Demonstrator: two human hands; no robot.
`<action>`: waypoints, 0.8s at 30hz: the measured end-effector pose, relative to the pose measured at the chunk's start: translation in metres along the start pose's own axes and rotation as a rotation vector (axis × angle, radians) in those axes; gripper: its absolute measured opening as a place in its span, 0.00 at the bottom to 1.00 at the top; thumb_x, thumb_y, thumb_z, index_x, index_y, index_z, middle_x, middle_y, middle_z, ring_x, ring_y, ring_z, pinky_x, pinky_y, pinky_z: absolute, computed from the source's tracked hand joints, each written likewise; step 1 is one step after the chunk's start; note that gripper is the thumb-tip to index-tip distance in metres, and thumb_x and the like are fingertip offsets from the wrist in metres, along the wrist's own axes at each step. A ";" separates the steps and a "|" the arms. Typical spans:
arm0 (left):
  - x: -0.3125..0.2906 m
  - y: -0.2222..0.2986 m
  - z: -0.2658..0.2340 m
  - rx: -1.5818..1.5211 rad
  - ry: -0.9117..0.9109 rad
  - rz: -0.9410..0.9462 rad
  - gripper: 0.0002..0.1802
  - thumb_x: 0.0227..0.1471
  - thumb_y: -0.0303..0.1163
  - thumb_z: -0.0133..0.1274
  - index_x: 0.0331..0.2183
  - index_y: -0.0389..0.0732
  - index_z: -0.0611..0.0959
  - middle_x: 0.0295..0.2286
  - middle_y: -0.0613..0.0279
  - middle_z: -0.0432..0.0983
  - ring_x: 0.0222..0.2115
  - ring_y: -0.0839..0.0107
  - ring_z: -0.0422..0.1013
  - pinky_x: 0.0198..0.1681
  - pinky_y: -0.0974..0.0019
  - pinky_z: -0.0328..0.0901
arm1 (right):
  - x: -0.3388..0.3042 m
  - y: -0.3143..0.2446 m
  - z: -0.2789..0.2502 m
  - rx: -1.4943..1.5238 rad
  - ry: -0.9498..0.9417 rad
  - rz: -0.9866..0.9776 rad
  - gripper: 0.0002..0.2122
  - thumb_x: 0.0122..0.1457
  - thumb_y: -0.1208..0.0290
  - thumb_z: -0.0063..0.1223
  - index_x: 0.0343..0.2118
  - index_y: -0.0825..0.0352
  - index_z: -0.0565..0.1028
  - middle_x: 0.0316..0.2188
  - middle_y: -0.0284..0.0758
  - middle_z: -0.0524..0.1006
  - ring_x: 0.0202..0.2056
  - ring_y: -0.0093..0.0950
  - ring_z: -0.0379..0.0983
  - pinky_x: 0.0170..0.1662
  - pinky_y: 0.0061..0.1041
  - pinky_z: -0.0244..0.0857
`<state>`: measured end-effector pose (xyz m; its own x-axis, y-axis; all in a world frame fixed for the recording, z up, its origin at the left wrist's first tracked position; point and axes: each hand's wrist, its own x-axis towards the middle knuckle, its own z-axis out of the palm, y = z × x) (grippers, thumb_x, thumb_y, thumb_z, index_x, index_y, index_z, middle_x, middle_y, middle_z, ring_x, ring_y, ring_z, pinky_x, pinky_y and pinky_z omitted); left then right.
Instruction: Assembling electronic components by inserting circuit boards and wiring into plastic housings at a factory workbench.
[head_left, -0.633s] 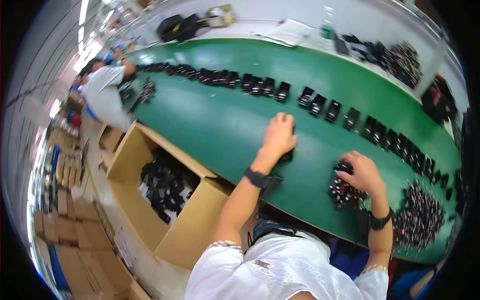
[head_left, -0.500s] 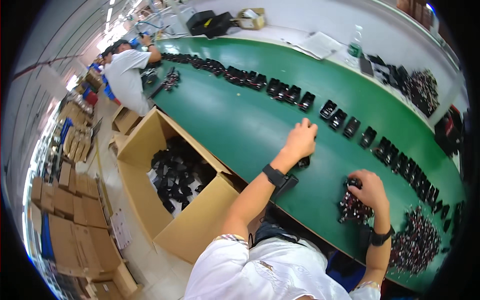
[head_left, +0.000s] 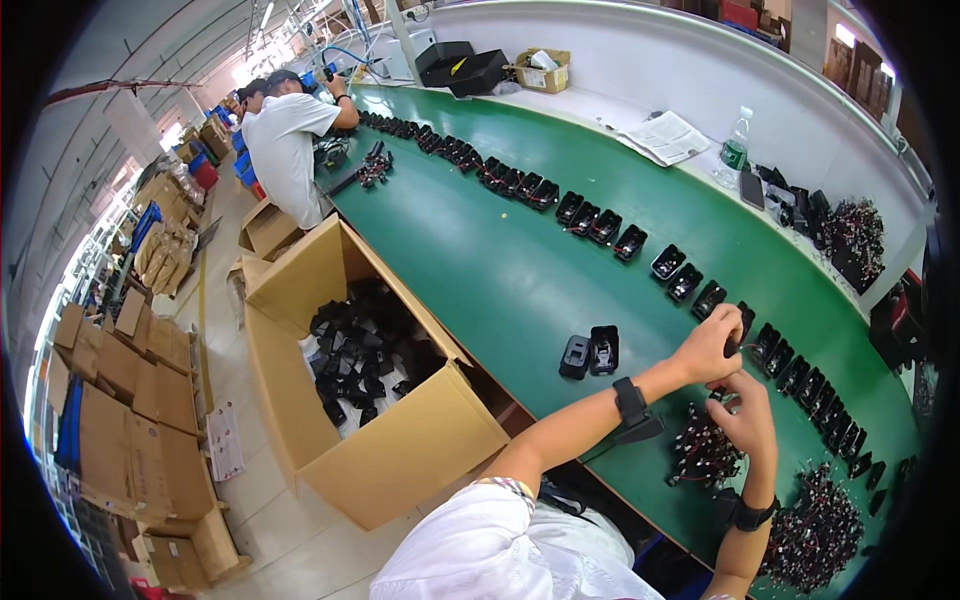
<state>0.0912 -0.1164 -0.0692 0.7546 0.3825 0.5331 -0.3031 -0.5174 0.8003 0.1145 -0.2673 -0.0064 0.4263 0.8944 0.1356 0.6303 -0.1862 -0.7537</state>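
Note:
My left hand (head_left: 710, 348) is closed round a black plastic housing (head_left: 736, 335) beside the long row of such housings (head_left: 630, 243). Just below it, my right hand (head_left: 745, 412) is curled with its thumb and fingertips together, close to the left fingers. A small dark part shows at those fingertips, too small to name. Under the right hand lies a small pile of wired parts (head_left: 700, 450) in red, black and white. Left of my forearm, a closed-looking black piece (head_left: 575, 357) and an open black housing (head_left: 604, 350) lie side by side on the green table (head_left: 470, 270).
A larger heap of wired parts (head_left: 815, 530) lies at the right. An open cardboard box (head_left: 400, 470) with black plastic pieces stands against the table's near edge. On the back shelf are a bottle (head_left: 736, 140), a phone (head_left: 751, 190) and papers (head_left: 664, 137). A co-worker (head_left: 290, 140) sits far left.
My left hand has moved right to the row and now holds a housing. My right hand has risen from the small pile to meet it. The view has shifted, uncovering the two black pieces.

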 end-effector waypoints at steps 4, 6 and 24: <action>-0.002 -0.015 0.010 -0.102 0.092 0.062 0.20 0.33 0.28 0.58 0.33 0.38 0.71 0.41 0.51 0.67 0.39 0.58 0.69 0.41 0.63 0.65 | -0.005 0.017 -0.011 0.009 0.055 0.041 0.09 0.45 0.77 0.57 0.31 0.71 0.74 0.28 0.33 0.76 0.23 0.19 0.70 0.26 0.18 0.63; -0.006 -0.012 0.005 -0.183 0.049 0.001 0.23 0.33 0.28 0.59 0.36 0.38 0.70 0.41 0.54 0.68 0.38 0.64 0.69 0.41 0.66 0.64 | -0.007 0.022 -0.016 0.030 0.062 0.113 0.09 0.46 0.77 0.58 0.32 0.70 0.74 0.26 0.32 0.76 0.21 0.17 0.69 0.24 0.17 0.61; -0.014 -0.006 0.006 -0.950 -0.199 -0.383 0.31 0.26 0.21 0.46 0.42 0.39 0.72 0.37 0.64 0.70 0.40 0.74 0.68 0.45 0.72 0.63 | -0.004 0.023 -0.040 -0.002 0.253 -0.012 0.13 0.53 0.76 0.52 0.42 0.69 0.76 0.21 0.31 0.65 0.21 0.19 0.61 0.24 0.19 0.54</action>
<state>0.0858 -0.1230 -0.0833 0.9530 0.2166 0.2119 -0.2911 0.4600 0.8388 0.1536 -0.2912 0.0017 0.5674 0.7663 0.3014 0.6373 -0.1770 -0.7500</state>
